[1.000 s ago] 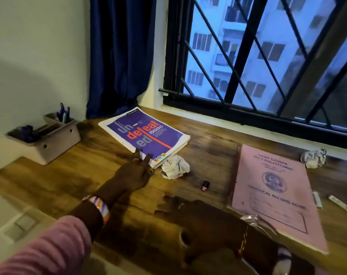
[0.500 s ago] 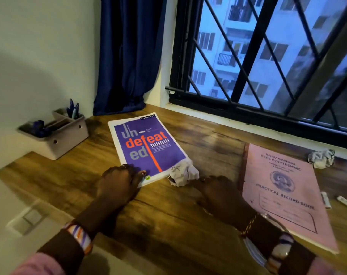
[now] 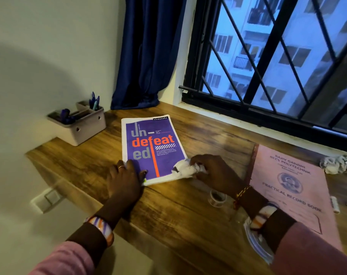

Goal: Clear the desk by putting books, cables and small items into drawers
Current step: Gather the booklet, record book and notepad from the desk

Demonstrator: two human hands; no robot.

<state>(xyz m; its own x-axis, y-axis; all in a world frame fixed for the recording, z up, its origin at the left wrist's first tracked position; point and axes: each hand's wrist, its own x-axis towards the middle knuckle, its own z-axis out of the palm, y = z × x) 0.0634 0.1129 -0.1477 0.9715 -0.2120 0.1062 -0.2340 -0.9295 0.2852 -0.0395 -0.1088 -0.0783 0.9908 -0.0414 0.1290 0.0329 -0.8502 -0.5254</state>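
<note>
A wooden desk (image 3: 188, 215) was seen under the window. A grey pen organiser (image 3: 79, 124) stood at its far left corner; a purple notebook (image 3: 152, 147) lay mid-desk, a pink record book (image 3: 291, 187) toward the right edge, crumpled paper (image 3: 334, 164) beyond it.

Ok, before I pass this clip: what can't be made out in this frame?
All in the head view:
- Drawers: none in view, so no destination shows.
- Pink record book: near corner hidden by the right sleeve.
- Crumpled paper: partly covered by the right hand, which grips it.
- Purple notebook: near-left corner under the left hand.
- White items at the right edge: too small and cut off to identify.
</note>
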